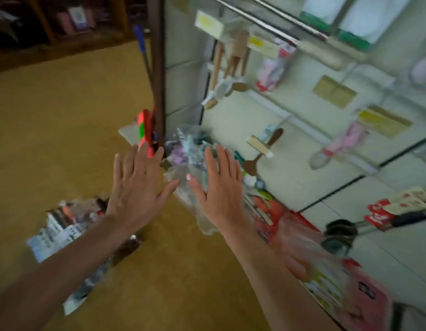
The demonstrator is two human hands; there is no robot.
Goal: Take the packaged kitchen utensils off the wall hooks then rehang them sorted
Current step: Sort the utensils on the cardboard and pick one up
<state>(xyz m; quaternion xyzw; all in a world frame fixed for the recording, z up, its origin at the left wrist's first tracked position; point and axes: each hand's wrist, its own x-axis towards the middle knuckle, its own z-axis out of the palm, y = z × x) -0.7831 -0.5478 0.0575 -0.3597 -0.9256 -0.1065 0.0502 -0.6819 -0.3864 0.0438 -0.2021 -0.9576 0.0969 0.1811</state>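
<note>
Reaching with palms flat and fingers spread, your left hand (138, 187) and right hand (221, 187) hold nothing. Between them, at the foot of the brown post (159, 68), lies the heap of bagged utensils (188, 151). Pinch one pack by its header card, not the slack film. Blur hides which way single packs point. The heap's long axis seems to run from the post toward you.

Left hand (135, 187) and right hand (222, 185) outstretched, fingers straight, spread.
</note>
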